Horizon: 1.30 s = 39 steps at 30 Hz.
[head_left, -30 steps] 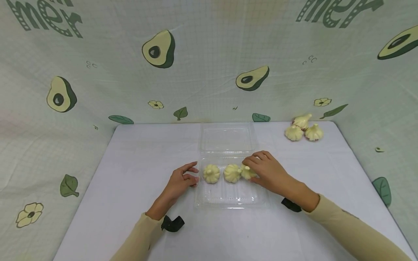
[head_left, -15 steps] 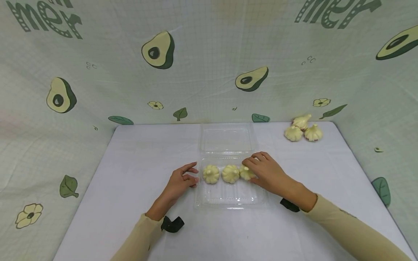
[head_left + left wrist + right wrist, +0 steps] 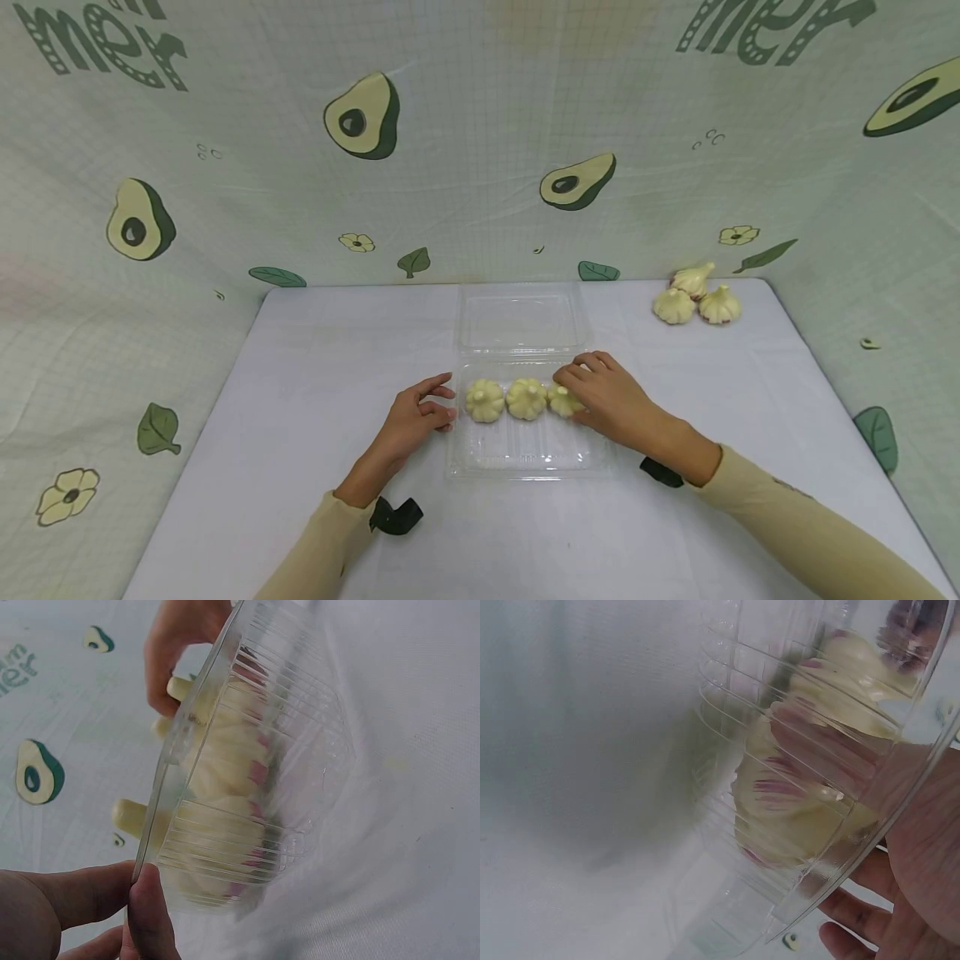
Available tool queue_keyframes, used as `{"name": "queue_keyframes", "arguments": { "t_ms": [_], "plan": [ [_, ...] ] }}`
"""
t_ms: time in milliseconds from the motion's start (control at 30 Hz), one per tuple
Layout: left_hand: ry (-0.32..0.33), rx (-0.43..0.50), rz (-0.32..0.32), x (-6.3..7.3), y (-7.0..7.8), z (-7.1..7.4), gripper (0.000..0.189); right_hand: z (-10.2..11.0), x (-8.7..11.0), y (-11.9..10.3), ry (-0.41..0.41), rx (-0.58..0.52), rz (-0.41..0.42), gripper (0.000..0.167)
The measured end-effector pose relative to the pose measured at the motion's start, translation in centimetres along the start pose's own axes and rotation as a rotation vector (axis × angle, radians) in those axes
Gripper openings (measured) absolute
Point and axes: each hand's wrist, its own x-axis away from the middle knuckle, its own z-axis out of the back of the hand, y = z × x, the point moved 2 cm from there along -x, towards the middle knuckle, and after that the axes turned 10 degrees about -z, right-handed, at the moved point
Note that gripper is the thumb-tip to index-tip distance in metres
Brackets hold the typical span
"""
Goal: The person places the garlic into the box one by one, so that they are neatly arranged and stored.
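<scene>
A clear plastic clamshell container [image 3: 525,457] lies with its lid [image 3: 522,323] folded back. Three garlic bulbs stand in a row along the far part of its base: a left bulb [image 3: 484,401], a middle bulb [image 3: 527,398] and a right bulb [image 3: 562,401]. My left hand [image 3: 411,419] pinches the container's left rim between thumb and finger, as the left wrist view shows. My right hand [image 3: 611,400] reaches over the right side and holds the right garlic bulb [image 3: 802,817], its thumb inside the wall. That hand partly covers the bulb in the head view.
Three more garlic bulbs [image 3: 690,292] sit clustered at the table's far right corner. The white table [image 3: 337,350] is backed by a hanging cloth [image 3: 480,167] with avocado prints. Black straps [image 3: 397,516] show at both wrists.
The right hand has slid slightly left with its garlic bulb. The middle bulb has shifted left too, closer to the left bulb. My left hand stays at the rim.
</scene>
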Motion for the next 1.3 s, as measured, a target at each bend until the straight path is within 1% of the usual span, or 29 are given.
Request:
{"name": "queue_keyframes", "arguments": {
  "t_ms": [167, 333, 633, 800, 967, 1133, 1300],
  "plan": [
    [-0.001, -0.009, 0.003, 0.0, 0.0, 0.0, 0.064, -0.2, 0.0, -0.1, 0.012, 0.033, 0.018, 0.068],
    [-0.002, -0.010, -0.003, 0.0, 0.1, -0.1, 0.064, -0.4, -0.1, 0.0, 0.014, 0.034, 0.029, 0.068],
    [0.020, -0.018, 0.010, -0.2, 0.0, -0.2, 0.064, -0.4, -0.1, 0.0, 0.004, 0.061, 0.034, 0.065],
    [0.023, -0.015, 0.018, -0.3, -0.1, -0.2, 0.064, 0.0, 0.1, -0.1, -0.002, 0.053, 0.022, 0.064],
    [0.020, -0.015, 0.013, -0.3, -0.2, -0.2, 0.064, 1.0, 0.5, -0.1, 0.004, 0.043, -0.006, 0.065],
    [0.023, -0.010, 0.024, -0.3, -0.2, -0.2, 0.064, 2.2, 1.0, 0.3, 0.048, 0.015, -0.048, 0.063],
    [0.025, -0.006, 0.026, -0.2, -0.1, -0.2, 0.064, 3.1, 1.5, 1.5, 0.140, 0.004, -0.091, 0.065]
  ]
}}
